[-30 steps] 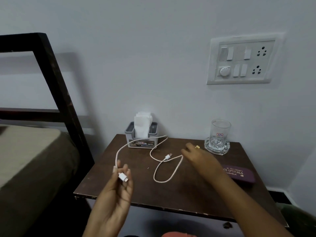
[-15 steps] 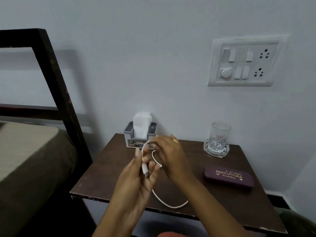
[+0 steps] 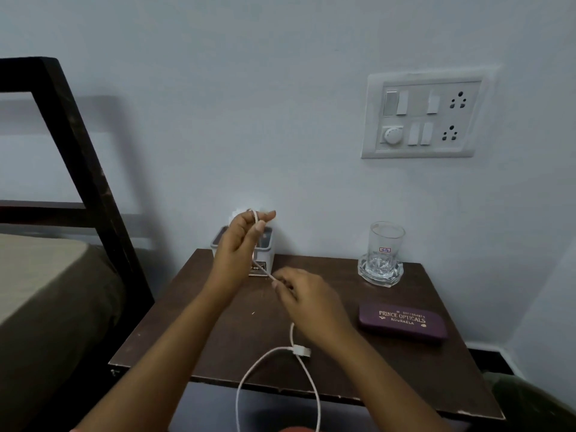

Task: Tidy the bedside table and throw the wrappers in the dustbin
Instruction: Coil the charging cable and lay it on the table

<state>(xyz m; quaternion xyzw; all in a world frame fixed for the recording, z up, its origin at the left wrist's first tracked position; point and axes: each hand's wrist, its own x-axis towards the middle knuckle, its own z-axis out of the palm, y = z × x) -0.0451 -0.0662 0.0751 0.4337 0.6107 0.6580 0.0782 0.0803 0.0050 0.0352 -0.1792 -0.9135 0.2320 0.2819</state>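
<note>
A white charging cable (image 3: 249, 374) runs taut between both hands above the dark brown bedside table (image 3: 218, 338). My left hand (image 3: 238, 244) is raised in front of the grey organiser box (image 3: 266, 244) and pinches the cable's upper part. My right hand (image 3: 307, 299) grips the cable lower down, over the table's middle. The rest of the cable hangs in a loop past the table's front edge, with a white plug end (image 3: 301, 350) dangling near my right wrist. No wrappers or dustbin are in view.
A clear glass (image 3: 385, 244) stands in a glass ashtray (image 3: 380, 272) at the back right. A purple spectacle case (image 3: 402, 321) lies on the right. A bed (image 3: 46, 291) with a dark frame (image 3: 81, 157) is at the left. A switchboard (image 3: 424, 115) is on the wall.
My left hand has risen up in front of the organiser box. My right hand has slid down the cable, pulling it taut, and the loop now hangs below the table's front edge.
</note>
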